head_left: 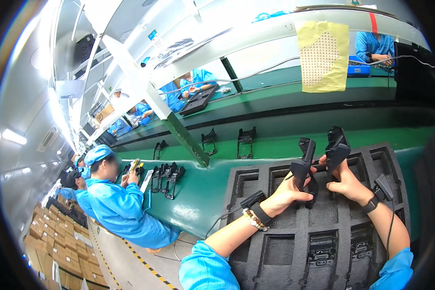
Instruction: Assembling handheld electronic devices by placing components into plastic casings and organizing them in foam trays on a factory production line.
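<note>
Both hands are up over the black foam tray point(275, 176) here, each one busy with a part. The left hand point(287, 193) is closed around a black plastic part point(304, 166), fingers wrapped round its lower end so the piece stands nearly upright above the tray's slots. Just beside it, the right hand point(348, 183) is clenched on a second black part point(337, 150), held a touch higher and tilted, the two pieces close together but whether they touch is hard to tell. Each wrist carries a black strap with a small box and a thin cable trailing back along the forearm; the left wrist also wears a beaded bracelet point(253, 220). The tray lies on the green conveyor belt point(198, 193), and two of its near compartments already hold black parts, at the lower edge of the view. Further along the belt, more black brackets point(245, 141) stand in a loose row, well apart from the hands. To the left, a co-worker in a blue smock and cap point(118, 205) bends over a cluster of similar pieces point(166, 176). Overhead, a yellow perforated sheet point(323, 55) hangs from the rail.
</note>
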### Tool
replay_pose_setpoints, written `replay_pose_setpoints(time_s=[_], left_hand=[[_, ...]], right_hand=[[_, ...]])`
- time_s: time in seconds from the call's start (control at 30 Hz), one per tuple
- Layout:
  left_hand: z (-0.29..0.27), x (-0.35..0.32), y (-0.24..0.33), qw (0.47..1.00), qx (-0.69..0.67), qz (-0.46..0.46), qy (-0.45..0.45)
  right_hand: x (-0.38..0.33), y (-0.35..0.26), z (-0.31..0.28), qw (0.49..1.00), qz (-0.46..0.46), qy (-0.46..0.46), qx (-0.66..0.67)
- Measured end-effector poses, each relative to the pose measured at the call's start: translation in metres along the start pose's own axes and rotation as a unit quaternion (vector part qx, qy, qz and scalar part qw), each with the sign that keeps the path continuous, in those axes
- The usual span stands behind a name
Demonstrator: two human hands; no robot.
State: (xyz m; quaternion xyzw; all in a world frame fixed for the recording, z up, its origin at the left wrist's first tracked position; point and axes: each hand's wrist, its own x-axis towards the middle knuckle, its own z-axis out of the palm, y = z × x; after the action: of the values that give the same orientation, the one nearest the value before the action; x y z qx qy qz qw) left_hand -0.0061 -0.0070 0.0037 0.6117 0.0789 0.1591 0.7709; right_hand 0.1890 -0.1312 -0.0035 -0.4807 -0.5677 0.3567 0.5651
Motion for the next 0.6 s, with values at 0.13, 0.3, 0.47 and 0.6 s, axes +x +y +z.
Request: replay_pose_setpoints(time_s=[0.13, 0.3, 0.47, 0.6], left_hand=[[0.006, 0.0, -0.002, 0.996, 0.066, 0.042, 0.037], [0.013, -0.002, 0.005, 0.976, 0.181, 0.106, 0.055], [0.008, 0.006, -0.01, 0.988, 0.104, 0.098, 0.053], [0.005, 0.008, -0.018, 0.983, 0.141, 0.096, 0.064]], right_hand=[[-0.003, 0.002, 0.0, 1.0, -0.01, 0.005, 0.022], [-0.003, -0.006, 0.001, 0.994, -0.065, -0.021, -0.087], [-0.001, 0.01, 0.002, 0.997, -0.02, -0.003, -0.079], [0.001, 0.005, 0.003, 0.99, -0.031, -0.025, -0.137]])
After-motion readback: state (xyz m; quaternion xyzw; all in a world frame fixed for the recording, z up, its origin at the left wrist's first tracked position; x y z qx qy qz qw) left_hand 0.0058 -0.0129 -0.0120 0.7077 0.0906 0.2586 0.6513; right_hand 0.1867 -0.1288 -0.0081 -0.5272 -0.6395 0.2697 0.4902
